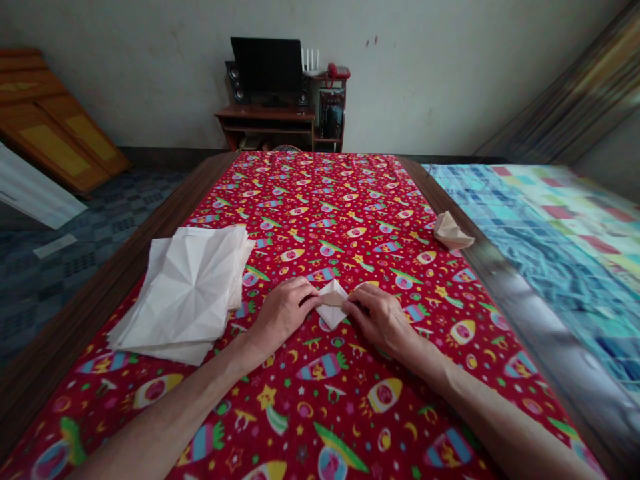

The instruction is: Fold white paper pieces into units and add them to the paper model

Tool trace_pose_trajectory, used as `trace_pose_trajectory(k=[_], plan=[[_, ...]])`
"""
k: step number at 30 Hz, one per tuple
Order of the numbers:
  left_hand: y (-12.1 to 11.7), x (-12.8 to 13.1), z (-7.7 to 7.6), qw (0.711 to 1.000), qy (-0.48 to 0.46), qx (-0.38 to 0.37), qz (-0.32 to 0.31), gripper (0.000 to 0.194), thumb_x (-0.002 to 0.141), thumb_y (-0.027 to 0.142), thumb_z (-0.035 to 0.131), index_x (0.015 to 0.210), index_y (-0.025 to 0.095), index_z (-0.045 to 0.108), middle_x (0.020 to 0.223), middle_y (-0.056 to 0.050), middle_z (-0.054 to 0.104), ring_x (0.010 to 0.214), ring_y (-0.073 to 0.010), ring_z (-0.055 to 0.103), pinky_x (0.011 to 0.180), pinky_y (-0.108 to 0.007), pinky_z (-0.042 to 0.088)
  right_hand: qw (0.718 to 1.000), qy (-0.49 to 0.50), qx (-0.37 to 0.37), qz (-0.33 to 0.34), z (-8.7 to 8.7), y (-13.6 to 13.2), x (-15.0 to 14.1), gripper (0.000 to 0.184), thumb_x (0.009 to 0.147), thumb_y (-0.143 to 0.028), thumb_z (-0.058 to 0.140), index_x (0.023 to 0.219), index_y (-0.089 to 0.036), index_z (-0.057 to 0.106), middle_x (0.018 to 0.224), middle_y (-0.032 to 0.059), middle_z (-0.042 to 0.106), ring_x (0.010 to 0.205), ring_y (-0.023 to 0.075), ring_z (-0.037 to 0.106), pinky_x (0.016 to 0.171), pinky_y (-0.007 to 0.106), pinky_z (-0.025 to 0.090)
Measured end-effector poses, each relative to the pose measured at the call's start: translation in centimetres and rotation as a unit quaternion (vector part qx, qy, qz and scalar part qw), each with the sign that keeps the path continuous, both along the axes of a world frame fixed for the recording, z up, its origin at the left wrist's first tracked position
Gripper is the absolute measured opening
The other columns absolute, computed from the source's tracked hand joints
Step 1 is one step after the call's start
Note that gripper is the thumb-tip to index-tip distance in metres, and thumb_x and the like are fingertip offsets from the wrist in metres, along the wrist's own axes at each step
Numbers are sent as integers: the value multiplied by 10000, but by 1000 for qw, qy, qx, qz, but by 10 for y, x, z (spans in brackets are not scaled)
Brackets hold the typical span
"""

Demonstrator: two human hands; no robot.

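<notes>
A small folded piece of white paper (333, 313) lies on the red patterned cloth, roughly diamond-shaped with a tan-looking fold across its middle. My left hand (289, 308) pinches its left corner between thumb and fingers. On the opposite corner, my right hand (379, 316) has its thumb and fingertips closed. Left of my hands rests a stack of creased white paper sheets (193, 287), the top one marked with fold lines spreading from its centre. Toward the right edge of the cloth sits a folded paper shape (452, 231), standing up in points.
The red cloth (320, 220) covers a table with dark wooden edges (493, 280). Beyond it, a monitor (267, 67) and a red telephone (339, 71) stand on a small desk (270, 119). A bed with a checked cover (540, 247) is at the right, a wooden cabinet (55, 127) at the left.
</notes>
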State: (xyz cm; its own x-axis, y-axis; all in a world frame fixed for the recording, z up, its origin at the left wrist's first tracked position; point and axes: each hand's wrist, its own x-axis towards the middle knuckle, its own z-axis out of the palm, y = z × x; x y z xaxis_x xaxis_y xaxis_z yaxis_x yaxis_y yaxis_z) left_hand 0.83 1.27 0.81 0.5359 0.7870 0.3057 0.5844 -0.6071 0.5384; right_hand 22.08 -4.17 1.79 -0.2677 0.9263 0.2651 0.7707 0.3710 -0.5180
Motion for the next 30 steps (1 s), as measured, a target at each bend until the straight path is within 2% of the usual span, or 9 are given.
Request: trace_pose_trajectory(k=[8, 13, 23, 30], plan=[[2, -5, 0, 999, -34, -26, -11, 99, 840, 208, 635, 746, 179, 635, 770, 1, 601, 738, -133, 565, 695, -243, 435, 999, -32, 8, 2, 1, 0, -2, 219, 950, -279, 446, 822, -181, 595, 793, 30, 577, 744, 135, 528, 656, 238, 366], [0, 0, 3, 999, 40, 12, 32, 200, 892, 272, 562, 717, 175, 566, 759, -1, 560, 721, -138, 546, 663, -249, 421, 995, -88, 14, -53, 4, 2, -5, 228, 944, -307, 459, 791, -186, 578, 766, 19, 577, 705, 131, 532, 613, 247, 330], [-3, 10, 7, 973, 196, 98, 74, 205, 928, 305, 503, 776, 181, 562, 794, -18, 569, 737, -166, 553, 672, -278, 423, 976, -201, 38, -77, 6, 4, -11, 256, 948, -315, 438, 764, -186, 560, 761, 32, 602, 687, 144, 546, 612, 266, 302], [-5, 12, 9, 967, 215, 112, 77, 211, 931, 317, 490, 788, 176, 552, 791, -29, 566, 741, -175, 559, 672, -281, 427, 972, -222, 10, -79, 11, 6, -11, 245, 947, -320, 435, 791, -187, 569, 761, 28, 617, 667, 138, 558, 578, 263, 270]])
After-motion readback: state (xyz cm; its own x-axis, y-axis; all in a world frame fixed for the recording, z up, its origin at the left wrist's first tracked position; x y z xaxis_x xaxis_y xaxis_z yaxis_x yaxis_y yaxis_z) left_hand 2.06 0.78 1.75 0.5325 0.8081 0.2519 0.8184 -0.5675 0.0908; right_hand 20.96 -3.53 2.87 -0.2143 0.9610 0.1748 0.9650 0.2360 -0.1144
